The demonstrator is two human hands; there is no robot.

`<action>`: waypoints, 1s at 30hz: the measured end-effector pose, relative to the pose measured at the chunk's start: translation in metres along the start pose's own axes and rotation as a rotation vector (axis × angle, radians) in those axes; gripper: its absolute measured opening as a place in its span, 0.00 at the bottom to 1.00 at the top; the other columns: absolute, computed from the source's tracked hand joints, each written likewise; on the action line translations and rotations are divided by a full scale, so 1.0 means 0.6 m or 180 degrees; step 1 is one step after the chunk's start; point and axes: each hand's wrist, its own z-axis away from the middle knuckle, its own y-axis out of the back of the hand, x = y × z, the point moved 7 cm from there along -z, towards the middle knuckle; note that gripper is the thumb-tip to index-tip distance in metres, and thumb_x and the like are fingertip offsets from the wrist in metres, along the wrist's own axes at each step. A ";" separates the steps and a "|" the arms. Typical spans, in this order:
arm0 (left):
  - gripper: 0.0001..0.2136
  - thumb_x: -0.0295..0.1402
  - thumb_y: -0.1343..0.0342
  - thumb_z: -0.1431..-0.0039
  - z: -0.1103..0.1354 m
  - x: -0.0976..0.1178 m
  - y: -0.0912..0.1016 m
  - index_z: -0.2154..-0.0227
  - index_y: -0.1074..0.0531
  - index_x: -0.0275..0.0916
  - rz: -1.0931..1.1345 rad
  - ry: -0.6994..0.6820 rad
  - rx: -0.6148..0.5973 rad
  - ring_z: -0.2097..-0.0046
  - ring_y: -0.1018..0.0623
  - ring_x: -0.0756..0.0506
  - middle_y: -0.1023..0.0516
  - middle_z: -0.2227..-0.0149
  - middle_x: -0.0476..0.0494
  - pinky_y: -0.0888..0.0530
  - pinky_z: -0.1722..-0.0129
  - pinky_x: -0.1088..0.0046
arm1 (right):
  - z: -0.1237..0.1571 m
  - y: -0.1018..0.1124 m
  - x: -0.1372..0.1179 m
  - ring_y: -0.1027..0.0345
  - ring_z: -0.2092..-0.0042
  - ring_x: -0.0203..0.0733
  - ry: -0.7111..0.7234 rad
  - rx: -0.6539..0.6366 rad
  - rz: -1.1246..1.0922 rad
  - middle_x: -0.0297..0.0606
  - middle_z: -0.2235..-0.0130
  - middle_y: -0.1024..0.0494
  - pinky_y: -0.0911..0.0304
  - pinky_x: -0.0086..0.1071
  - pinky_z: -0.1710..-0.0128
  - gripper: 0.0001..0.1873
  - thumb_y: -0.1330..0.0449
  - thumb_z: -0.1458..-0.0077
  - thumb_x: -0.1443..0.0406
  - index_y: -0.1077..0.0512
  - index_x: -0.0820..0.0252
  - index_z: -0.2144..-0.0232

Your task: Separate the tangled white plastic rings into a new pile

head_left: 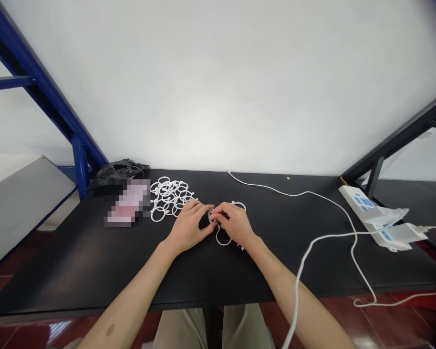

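Note:
My left hand (189, 227) and my right hand (237, 224) meet over the middle of the black table. Between them is a white curtain ring (210, 216), partly hidden by my fingers. The thumb and forefinger of my left hand curve around its left side, while my right fingertips pinch its right side. Another white ring (224, 236) lies just below my right hand, and one more (240, 205) shows behind it. To the left of my left hand, a loose pile of several white rings (159, 214) with small knobs lies on the table.
A black plastic bag (118, 170) and a blurred pinkish item (131, 201) lie at the left. A white cable (272, 190) winds across the right side toward a white power strip (359, 203). Blue (54, 97) and black (407, 126) frame bars flank the table (203, 281).

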 end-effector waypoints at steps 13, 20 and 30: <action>0.24 0.38 0.50 0.36 0.020 -0.106 0.069 0.38 0.37 0.36 -0.1435 0.1565 0.0816 0.44 0.34 0.25 0.29 0.45 0.28 0.33 0.49 0.41 | 0.000 0.081 0.103 0.31 0.53 0.54 -0.1172 0.0201 0.1975 0.48 0.57 0.25 0.36 0.44 0.55 0.14 0.40 0.39 0.55 0.25 0.58 0.59; 0.17 0.35 0.49 0.35 0.010 -0.074 0.045 0.45 0.31 0.39 -0.1207 0.1017 0.0687 0.44 0.33 0.31 0.27 0.47 0.34 0.34 0.46 0.47 | -0.001 0.074 0.112 0.31 0.63 0.42 -0.1321 0.0068 0.1225 0.38 0.64 0.24 0.39 0.36 0.62 0.10 0.42 0.40 0.59 0.28 0.57 0.71; 0.16 0.34 0.45 0.35 0.001 -0.022 0.013 0.46 0.31 0.40 -0.0464 0.0071 0.0287 0.49 0.30 0.39 0.23 0.53 0.41 0.30 0.46 0.56 | -0.009 0.050 0.066 0.31 0.67 0.38 -0.0905 0.0331 0.0084 0.34 0.68 0.22 0.38 0.32 0.64 0.09 0.40 0.42 0.57 0.27 0.56 0.69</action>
